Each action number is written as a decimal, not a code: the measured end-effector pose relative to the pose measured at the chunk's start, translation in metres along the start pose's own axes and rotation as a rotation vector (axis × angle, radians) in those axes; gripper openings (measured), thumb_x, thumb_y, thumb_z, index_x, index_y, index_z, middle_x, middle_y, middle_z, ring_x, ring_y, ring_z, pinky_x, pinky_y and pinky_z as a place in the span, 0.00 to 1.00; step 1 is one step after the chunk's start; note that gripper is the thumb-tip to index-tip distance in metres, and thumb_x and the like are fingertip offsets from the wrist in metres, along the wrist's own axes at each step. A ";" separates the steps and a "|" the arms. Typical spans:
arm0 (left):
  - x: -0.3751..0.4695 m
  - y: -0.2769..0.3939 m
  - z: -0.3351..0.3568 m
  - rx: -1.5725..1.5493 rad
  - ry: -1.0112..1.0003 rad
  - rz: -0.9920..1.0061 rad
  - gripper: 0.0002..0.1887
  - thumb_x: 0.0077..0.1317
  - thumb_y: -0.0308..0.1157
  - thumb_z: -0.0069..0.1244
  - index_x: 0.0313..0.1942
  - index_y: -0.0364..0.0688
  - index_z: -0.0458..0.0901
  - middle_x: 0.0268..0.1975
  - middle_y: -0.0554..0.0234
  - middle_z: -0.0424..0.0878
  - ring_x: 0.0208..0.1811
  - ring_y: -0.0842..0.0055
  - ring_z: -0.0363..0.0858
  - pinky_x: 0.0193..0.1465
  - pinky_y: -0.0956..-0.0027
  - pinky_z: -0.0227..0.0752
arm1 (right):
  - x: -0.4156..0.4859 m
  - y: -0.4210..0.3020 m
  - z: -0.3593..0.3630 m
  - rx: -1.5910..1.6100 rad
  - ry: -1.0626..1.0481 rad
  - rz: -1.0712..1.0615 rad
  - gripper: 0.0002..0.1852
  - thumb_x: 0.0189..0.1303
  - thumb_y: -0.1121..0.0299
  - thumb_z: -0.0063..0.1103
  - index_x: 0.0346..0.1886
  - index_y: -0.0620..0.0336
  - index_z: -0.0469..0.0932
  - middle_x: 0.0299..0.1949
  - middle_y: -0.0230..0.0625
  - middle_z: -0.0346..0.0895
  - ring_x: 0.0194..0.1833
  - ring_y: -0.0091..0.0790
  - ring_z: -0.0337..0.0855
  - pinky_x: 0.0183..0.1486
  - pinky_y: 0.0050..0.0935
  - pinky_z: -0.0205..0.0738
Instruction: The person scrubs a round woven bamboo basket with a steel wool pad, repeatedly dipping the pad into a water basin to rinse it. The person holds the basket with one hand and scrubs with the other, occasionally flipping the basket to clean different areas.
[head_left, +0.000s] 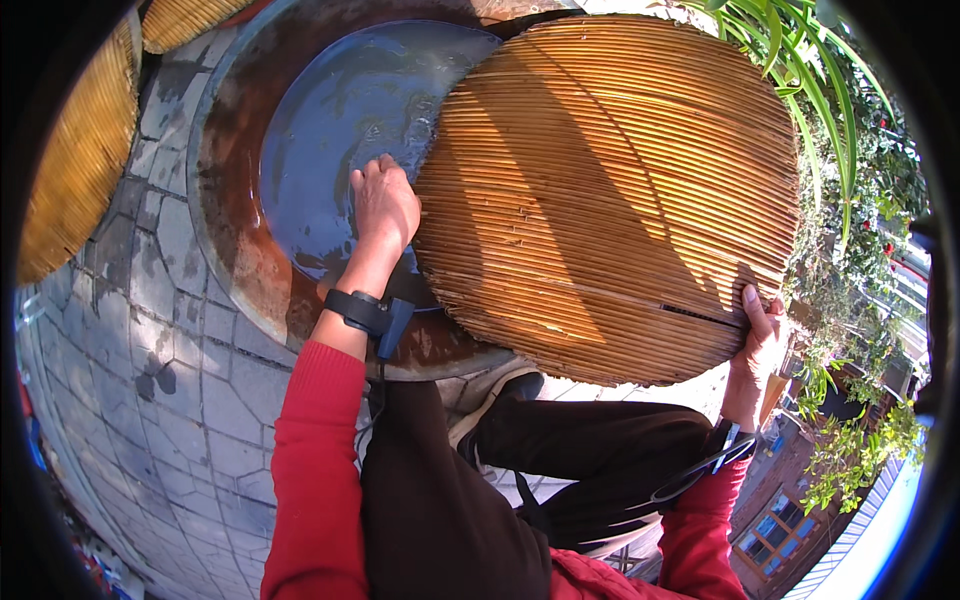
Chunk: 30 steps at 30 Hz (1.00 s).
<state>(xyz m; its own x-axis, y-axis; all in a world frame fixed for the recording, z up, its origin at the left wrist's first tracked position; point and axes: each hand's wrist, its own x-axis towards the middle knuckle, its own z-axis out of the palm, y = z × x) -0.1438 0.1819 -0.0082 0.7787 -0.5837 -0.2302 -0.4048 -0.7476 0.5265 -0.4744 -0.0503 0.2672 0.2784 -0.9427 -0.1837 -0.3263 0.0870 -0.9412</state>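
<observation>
A large round lid of stitched plant stalks is held tilted over the right part of a wide glazed basin. My right hand grips the lid's lower right rim, with the thumb on the near face. Over the water in the basin, close to the lid's left edge, is my left hand. Its fingers are curled and their tips point away from me, so whatever may be in them is hidden. Ripples show just beyond the knuckles. The lid covers the basin's right side.
Two more round stalk lids, one at the left edge and one at the top left, stand on grey stone paving. Long green leaves hang close to the lid's upper right. My bent legs are below the basin.
</observation>
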 end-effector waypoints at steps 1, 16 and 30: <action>0.005 -0.008 -0.001 0.024 0.069 0.033 0.21 0.59 0.22 0.53 0.53 0.25 0.75 0.54 0.36 0.77 0.59 0.47 0.71 0.66 0.56 0.64 | -0.003 -0.001 -0.001 0.036 -0.018 -0.003 0.21 0.62 0.74 0.66 0.58 0.64 0.76 0.52 0.43 0.83 0.51 0.37 0.84 0.57 0.36 0.77; 0.009 0.058 0.005 -0.194 0.138 0.280 0.24 0.59 0.14 0.46 0.58 0.30 0.77 0.55 0.44 0.78 0.57 0.52 0.71 0.61 0.58 0.69 | -0.004 -0.002 -0.014 -0.068 -0.072 -0.073 0.22 0.62 0.73 0.65 0.59 0.67 0.74 0.54 0.42 0.81 0.55 0.35 0.81 0.64 0.34 0.70; 0.010 0.043 0.009 -0.055 0.091 0.366 0.18 0.63 0.18 0.46 0.53 0.30 0.79 0.55 0.47 0.76 0.56 0.55 0.72 0.60 0.59 0.71 | -0.001 0.007 -0.015 -0.044 -0.062 -0.086 0.22 0.63 0.72 0.66 0.60 0.65 0.75 0.54 0.41 0.82 0.54 0.34 0.81 0.62 0.33 0.71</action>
<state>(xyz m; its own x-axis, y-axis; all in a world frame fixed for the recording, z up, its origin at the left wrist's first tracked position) -0.1575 0.1409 0.0044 0.6278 -0.7765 0.0540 -0.6398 -0.4753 0.6039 -0.4903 -0.0538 0.2650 0.3619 -0.9243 -0.1213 -0.3378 -0.0087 -0.9412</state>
